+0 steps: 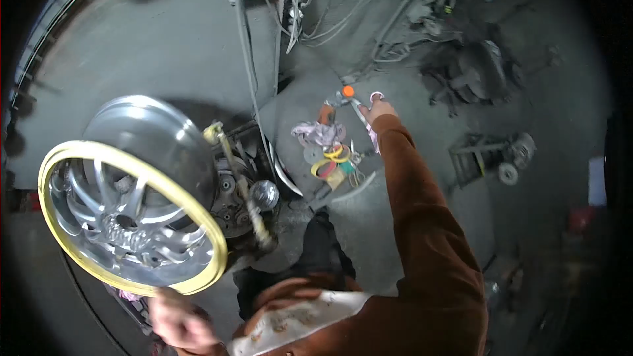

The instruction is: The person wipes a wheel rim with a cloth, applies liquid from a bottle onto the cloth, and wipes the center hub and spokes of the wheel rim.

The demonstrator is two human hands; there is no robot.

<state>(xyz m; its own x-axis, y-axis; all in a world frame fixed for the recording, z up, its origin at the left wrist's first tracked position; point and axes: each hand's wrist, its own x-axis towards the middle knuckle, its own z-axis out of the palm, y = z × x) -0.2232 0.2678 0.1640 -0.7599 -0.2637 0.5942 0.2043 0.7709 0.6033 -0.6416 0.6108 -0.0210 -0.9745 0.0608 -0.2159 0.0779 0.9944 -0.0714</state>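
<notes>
An alloy wheel rim point(132, 231) with yellow tape point(135, 166) around its front edge stands tilted at the left. My left hand point(179, 322) is at the rim's lower edge, blurred by motion, so its fingers cannot be read. Stretched out ahead, my right hand point(381, 111) is closed, with a small pale ring-shaped thing point(376, 95) at its fingertips. Pink cloth point(374, 140) shows just below that hand; whether it is gripped is unclear. Close by are an orange disc point(348, 91), a crumpled lilac cloth point(319, 134) and yellow tape rolls point(337, 153).
Beside the rim stands a machine point(231, 188) with a yellowish bar and a shiny round lamp-like part point(264, 195). Cables point(356, 10) run along the floor at the top. A dark wheeled stool point(478, 69) and a motor on a frame point(498, 156) are at the right.
</notes>
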